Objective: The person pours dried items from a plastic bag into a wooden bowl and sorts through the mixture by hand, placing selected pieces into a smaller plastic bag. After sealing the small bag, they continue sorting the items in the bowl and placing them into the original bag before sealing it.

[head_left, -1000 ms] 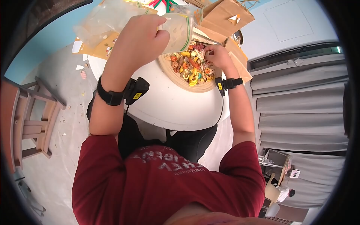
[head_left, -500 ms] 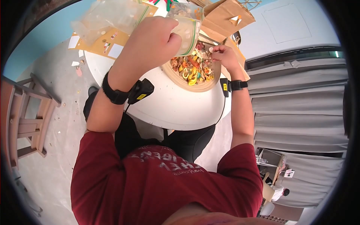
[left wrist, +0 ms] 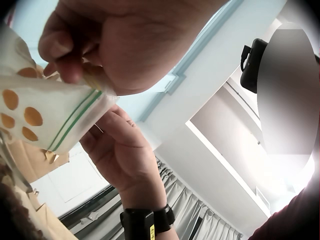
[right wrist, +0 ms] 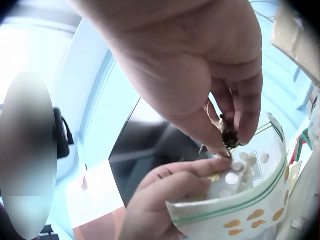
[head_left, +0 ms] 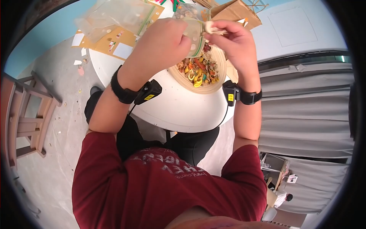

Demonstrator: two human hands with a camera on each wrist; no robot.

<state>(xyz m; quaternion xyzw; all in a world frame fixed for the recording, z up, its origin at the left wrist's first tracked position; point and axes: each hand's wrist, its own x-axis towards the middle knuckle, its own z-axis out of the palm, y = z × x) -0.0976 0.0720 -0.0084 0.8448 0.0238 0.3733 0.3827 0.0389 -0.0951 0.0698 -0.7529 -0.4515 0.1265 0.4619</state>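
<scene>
In the head view, my left hand (head_left: 164,45) grips the edge of a translucent zip bag (head_left: 195,40) with a green seal line. Orange oval spots mark the bag (left wrist: 65,112) in the left wrist view. My right hand (head_left: 241,45) pinches a small pale piece with thin strands (head_left: 209,27) beside the bag. From the right wrist, a dark, dry-looking bit (right wrist: 229,137) shows between those fingertips, right over the bag's open mouth. Below both hands lies a round woven tray (head_left: 202,90) of mixed yellow, orange and brown dried pieces (head_left: 200,72).
Another translucent bag (head_left: 110,19) lies at the back left on a tan sheet (head_left: 99,46) with small stickers. Brown paper bags (head_left: 232,15) stand at the back right of the white round table (head_left: 171,110). A wooden chair (head_left: 32,114) stands on the left.
My right hand has risen from the tray to the bag's mouth with the pinched piece. My left hand and the bag have shifted slightly right.
</scene>
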